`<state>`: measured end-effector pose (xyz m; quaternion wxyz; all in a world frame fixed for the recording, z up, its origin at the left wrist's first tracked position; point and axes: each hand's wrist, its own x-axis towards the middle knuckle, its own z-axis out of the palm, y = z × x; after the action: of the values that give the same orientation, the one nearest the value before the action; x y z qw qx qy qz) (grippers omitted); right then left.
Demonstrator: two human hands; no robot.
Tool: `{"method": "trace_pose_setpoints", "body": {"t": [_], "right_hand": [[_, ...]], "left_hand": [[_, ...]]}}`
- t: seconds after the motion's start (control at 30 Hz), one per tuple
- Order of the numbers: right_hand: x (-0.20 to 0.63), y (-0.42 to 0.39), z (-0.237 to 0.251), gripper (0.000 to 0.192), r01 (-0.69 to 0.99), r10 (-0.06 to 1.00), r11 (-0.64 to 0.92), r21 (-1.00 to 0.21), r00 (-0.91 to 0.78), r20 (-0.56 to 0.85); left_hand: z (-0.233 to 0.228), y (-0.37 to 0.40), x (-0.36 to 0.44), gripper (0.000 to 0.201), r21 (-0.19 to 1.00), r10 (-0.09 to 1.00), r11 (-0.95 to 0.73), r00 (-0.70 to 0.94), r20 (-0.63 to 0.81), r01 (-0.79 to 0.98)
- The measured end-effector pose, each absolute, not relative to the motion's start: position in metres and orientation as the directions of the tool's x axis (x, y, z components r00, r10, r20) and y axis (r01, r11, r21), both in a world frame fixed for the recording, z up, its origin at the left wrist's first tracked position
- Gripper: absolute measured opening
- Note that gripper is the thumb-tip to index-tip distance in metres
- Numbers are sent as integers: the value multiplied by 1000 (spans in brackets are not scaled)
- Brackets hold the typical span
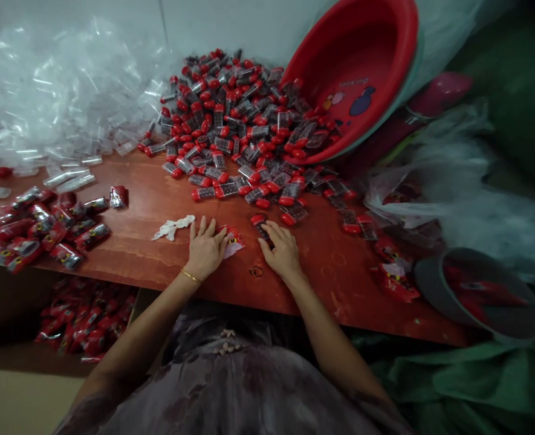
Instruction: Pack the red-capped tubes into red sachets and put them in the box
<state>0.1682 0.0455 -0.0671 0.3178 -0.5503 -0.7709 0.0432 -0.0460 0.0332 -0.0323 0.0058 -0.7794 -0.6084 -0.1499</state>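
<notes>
Resting palm-down on the bench (317, 290), the left hand (206, 246) has its fingers loosely spread, their tips at the edge of a red printed packet (233, 240) that lies partly beneath them. A gold bracelet (190, 275) circles that wrist. The right hand (282, 249) is narrower, thumb and fingers bent at a clear container with a red cap (258, 220), which lies on the bench to the right of the packet; whether the fingers grip it or only touch it, I cannot tell. Between the wrists lies a small dark ring (256, 272), and just left of the left hand sits a crumpled white scrap (173, 228). Beyond the hands, a large heap of red-capped containers (222, 121) spreads across the bench and into the mouth of a tilted red basin (385, 60). Clear plastic pieces (68, 96) are piled at the far left, with red-and-silver wrapped packets (49, 226) nearer the person. Below the bench edge, a cardboard box (13, 357) holds more red packets (90, 320). Over on the right, a grey tub (433, 287) with red items inside leans beside a few loose red packets (398, 283).
</notes>
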Motion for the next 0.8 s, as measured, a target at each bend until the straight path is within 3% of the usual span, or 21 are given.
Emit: {"method": "trace_pose_setpoints", "body": {"t": [0.13, 0.3, 0.8], "right_hand": [[168, 45, -66, 35, 828, 884, 380, -412, -194, 426], [167, 45, -66, 35, 832, 878, 387, -398, -200, 436], [167, 44, -65, 35, 821, 878, 386, -422, -186, 442]], "left_hand": [[-31, 33, -44, 37, 204, 943, -253, 195, 269, 946], [-35, 35, -41, 19, 307, 943, -289, 214, 255, 907], [-36, 33, -35, 29, 364, 962, -239, 170, 213, 900]]}}
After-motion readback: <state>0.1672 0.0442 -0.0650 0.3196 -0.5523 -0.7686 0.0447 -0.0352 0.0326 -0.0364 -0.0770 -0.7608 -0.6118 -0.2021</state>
